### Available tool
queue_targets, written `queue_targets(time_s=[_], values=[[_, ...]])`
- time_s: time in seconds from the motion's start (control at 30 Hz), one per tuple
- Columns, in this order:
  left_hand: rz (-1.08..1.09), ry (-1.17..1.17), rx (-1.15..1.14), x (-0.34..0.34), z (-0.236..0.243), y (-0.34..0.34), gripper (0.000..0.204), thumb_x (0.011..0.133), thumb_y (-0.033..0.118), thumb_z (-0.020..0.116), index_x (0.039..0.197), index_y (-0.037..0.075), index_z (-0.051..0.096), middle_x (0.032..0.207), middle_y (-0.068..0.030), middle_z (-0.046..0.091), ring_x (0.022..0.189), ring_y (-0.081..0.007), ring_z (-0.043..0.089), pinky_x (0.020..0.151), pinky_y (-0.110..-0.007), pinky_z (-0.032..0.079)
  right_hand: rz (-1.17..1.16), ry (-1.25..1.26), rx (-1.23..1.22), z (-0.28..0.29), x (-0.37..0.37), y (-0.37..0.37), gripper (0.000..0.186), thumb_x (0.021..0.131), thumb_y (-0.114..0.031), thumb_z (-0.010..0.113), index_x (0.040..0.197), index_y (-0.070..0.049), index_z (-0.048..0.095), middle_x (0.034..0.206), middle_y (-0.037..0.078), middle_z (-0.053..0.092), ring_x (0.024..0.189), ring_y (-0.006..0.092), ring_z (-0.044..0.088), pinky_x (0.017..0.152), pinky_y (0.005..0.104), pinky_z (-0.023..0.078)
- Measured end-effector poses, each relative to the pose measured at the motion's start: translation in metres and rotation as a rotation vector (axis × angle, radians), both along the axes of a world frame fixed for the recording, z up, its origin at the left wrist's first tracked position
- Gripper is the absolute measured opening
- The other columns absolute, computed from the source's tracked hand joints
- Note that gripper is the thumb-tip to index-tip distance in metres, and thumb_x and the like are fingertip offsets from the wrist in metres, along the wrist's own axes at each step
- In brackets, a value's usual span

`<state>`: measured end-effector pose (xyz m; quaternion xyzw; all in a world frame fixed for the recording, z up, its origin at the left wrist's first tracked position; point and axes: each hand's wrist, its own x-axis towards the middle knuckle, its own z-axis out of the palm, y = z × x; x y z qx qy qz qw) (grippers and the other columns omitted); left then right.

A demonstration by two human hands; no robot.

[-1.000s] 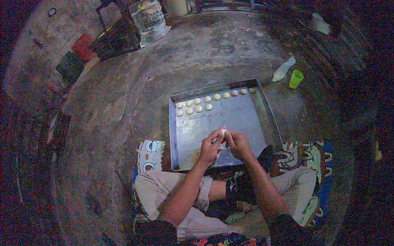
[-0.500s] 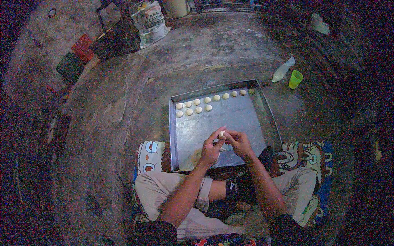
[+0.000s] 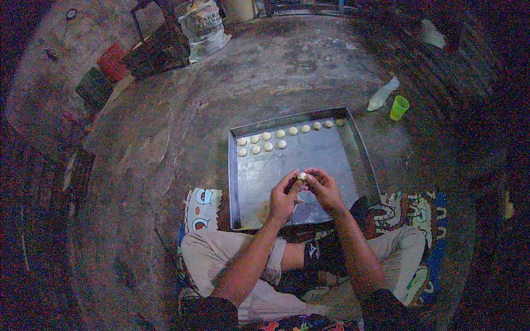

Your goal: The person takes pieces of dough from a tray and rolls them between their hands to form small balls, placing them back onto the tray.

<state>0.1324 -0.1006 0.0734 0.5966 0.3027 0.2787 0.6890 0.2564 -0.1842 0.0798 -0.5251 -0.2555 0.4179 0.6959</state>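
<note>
Above the near half of a square metal tray (image 3: 314, 157), both hands meet around a small pale dough ball (image 3: 302, 176). My left hand (image 3: 284, 201) pinches it from the left with thumb and fingers. From the other side, the closed fingertips of my right hand (image 3: 327, 194) press on it. Along the tray's far side sit several similar dough balls (image 3: 280, 133), in one long row and a shorter row. A yellowish patch (image 3: 263, 212) shows on the tray by my left wrist; what it is I cannot make out.
The tray rests before my crossed legs, by a patterned mat (image 3: 203, 212). On the floor beyond its right corner are a lime-green cup (image 3: 398, 108) and a clear plastic bag (image 3: 382, 95). Farther back stand a white sack (image 3: 203, 33) and a red crate (image 3: 112, 62).
The pinched dough ball has shifted slightly up and right, and the fingers have spread a little around it. The rows in the tray stay the same.
</note>
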Motion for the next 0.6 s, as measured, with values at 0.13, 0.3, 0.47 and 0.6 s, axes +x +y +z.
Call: queue_targets(time_s=[0.13,0.3,0.47,0.6], values=[[0.028,0.000,-0.086,0.001,0.008,0.002,0.037,0.091,0.015,0.066,0.125,0.004,0.059,0.112,-0.0062,0.066,0.097,-0.0131,0.062,0.084,-0.027,0.051,0.102,0.018,-0.020,0.004,0.000,-0.002,0.028,0.096,-0.016,0.058,0.119,0.001,0.060,0.114,0.009,0.064,0.102,0.0170,0.062,0.091,0.0316,0.051],[0.034,-0.042,0.034,-0.004,0.006,0.001,0.034,0.090,0.017,0.067,0.122,0.005,0.061,0.108,-0.0055,0.067,0.094,-0.0139,0.063,0.081,-0.028,0.052,0.114,-0.061,-0.039,0.023,-0.005,-0.004,0.028,0.096,-0.017,0.058,0.117,0.001,0.062,0.112,0.009,0.066,0.100,0.0175,0.063,0.089,0.0322,0.052],[0.012,0.029,0.051,-0.004,0.001,0.001,0.034,0.092,0.019,0.065,0.123,0.007,0.060,0.112,-0.0062,0.066,0.095,-0.0159,0.063,0.080,-0.030,0.054,0.071,-0.156,-0.086,0.013,-0.004,-0.002,0.029,0.096,-0.019,0.058,0.116,0.002,0.062,0.106,0.010,0.067,0.096,0.0177,0.065,0.087,0.0328,0.053],[0.054,-0.012,0.048,-0.002,0.003,0.000,0.035,0.089,0.022,0.069,0.120,0.007,0.063,0.107,-0.0054,0.068,0.093,-0.0138,0.063,0.080,-0.028,0.052,0.049,-0.216,-0.062,0.004,-0.002,0.000,0.029,0.096,-0.020,0.058,0.116,0.002,0.062,0.105,0.011,0.067,0.094,0.0180,0.065,0.085,0.0330,0.054]])
